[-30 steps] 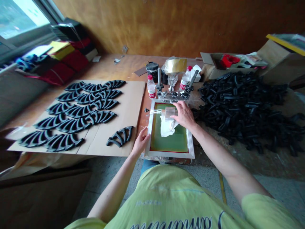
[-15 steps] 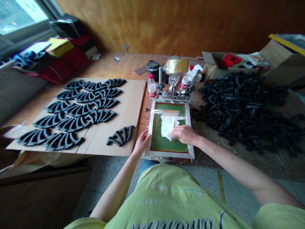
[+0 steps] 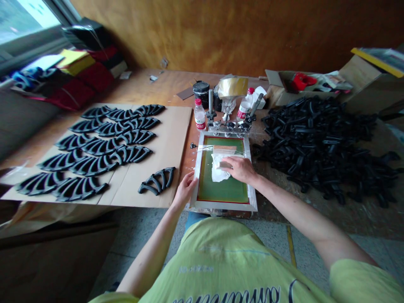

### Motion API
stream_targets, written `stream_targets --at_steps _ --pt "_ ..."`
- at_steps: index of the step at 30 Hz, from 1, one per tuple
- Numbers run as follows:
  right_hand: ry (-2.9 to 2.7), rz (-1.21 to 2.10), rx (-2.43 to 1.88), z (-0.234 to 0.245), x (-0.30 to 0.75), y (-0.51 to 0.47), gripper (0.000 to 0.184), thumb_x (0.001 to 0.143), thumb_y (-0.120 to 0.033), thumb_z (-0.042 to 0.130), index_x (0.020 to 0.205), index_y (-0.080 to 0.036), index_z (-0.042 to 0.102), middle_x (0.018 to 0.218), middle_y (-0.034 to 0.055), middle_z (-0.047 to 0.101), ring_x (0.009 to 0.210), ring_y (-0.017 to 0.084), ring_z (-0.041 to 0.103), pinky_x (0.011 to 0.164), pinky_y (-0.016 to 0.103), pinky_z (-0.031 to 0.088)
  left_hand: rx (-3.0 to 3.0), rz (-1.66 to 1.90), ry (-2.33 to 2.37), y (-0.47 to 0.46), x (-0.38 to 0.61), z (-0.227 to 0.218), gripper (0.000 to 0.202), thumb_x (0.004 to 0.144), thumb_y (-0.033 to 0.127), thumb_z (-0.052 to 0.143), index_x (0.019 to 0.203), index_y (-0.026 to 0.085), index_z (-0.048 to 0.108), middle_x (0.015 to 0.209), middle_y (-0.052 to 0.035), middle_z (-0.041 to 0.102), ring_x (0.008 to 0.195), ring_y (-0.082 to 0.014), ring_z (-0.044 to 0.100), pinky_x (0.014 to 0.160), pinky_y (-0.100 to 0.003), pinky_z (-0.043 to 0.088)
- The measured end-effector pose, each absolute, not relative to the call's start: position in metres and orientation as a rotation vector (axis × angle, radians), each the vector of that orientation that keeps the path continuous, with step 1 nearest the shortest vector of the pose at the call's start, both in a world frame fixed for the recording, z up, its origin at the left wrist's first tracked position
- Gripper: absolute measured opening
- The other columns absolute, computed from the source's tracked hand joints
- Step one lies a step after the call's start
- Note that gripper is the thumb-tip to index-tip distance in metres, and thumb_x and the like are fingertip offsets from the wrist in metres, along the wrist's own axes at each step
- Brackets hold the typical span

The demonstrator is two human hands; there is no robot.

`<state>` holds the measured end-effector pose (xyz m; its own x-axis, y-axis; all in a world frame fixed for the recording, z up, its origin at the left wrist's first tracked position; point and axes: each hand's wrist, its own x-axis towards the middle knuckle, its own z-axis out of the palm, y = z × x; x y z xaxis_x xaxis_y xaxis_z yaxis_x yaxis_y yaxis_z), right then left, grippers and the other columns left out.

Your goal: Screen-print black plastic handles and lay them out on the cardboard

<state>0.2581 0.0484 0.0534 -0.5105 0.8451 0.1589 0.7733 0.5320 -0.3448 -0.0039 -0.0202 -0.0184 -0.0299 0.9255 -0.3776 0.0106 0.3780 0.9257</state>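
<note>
Both hands are at a silver aluminium screen-printing frame: the left hand grips its left edge, and the half-open right hand lies on a crumpled white rag, though whether it grips the rag is hard to tell. The rag sits on the frame's green mesh. Black plastic fan-shaped pieces lie in rows on tan cardboard on the wooden table, left of the frame; a loose black heap lies to its right.

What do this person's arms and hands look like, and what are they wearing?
The left hand and right hand are bare, with no gloves, and so are the forearms. The person wears a yellow-green T-shirt with short sleeves and dark script lettering across the front.
</note>
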Motion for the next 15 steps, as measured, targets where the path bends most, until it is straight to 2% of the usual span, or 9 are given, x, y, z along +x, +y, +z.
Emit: stream_targets --at_steps 3,6,8,10,13,15 --pt "-2.319 0.271 -1.436 0.078 0.251 0.081 0.053 0.084 -0.029 0.072 0.135 -0.032 0.057 0.112 0.0026 0.071 0.093 0.021 0.067 0.079 0.031 0.051 0.880 0.945 1.366 -0.019 -0.004 0.010 0.081 0.073 0.056 0.073 0.139 0.016 0.050 0.072 -0.0003 0.067 0.060 -0.0131 0.059 0.051 -0.020 0.041" --pt "-2.157 0.230 -1.506 0.098 0.270 0.106 0.053 0.085 -0.037 0.070 0.135 -0.028 0.058 0.102 0.0047 0.072 0.082 0.020 0.065 0.077 0.033 0.051 0.880 1.013 1.348 -0.014 -0.004 0.043 0.067 0.076 0.058 0.071 0.129 0.018 0.060 0.070 -0.0001 0.066 0.054 -0.0113 0.057 0.047 -0.020 0.039" --pt "-1.976 0.210 -1.573 0.104 0.299 0.115 0.043 0.090 -0.039 0.062 0.130 -0.022 0.062 0.097 0.0062 0.072 0.077 0.019 0.064 0.075 0.032 0.051 0.893 1.097 1.322 -0.006 -0.002 0.063 0.058 0.082 0.064 0.061 0.115 0.017 0.068 0.069 -0.0009 0.066 0.051 -0.0103 0.055 0.045 -0.020 0.038" --pt "-1.834 0.208 -1.690 0.099 0.328 0.115 0.036 0.094 -0.035 0.051 0.120 -0.017 0.067 0.095 0.0077 0.072 0.076 0.018 0.064 0.073 0.031 0.051 0.907 1.216 1.248 0.008 0.001 0.081 0.058 0.088 0.067 0.049 0.109 0.018 0.069 0.077 -0.0027 0.069 0.056 -0.0111 0.059 0.049 -0.022 0.044" --pt "-1.825 0.258 -1.828 0.073 0.346 0.097 0.037 0.094 -0.032 0.040 0.099 -0.013 0.071 0.089 0.0070 0.071 0.076 0.014 0.062 0.069 0.027 0.050 1.002 1.421 1.086 0.038 0.010 0.107 0.056 0.092 0.066 0.042 0.111 0.020 0.067 0.099 -0.0058 0.071 0.084 -0.0158 0.068 0.071 -0.026 0.054" --pt "-1.919 0.311 -1.828 0.048 0.335 0.075 0.034 0.093 -0.037 0.045 0.087 -0.015 0.070 0.085 0.0050 0.070 0.075 0.013 0.061 0.068 0.025 0.049 1.092 1.478 1.024 0.061 0.017 0.125 0.055 0.092 0.066 0.042 0.111 0.020 0.064 0.103 -0.0079 0.070 0.096 -0.0187 0.068 0.078 -0.030 0.056"
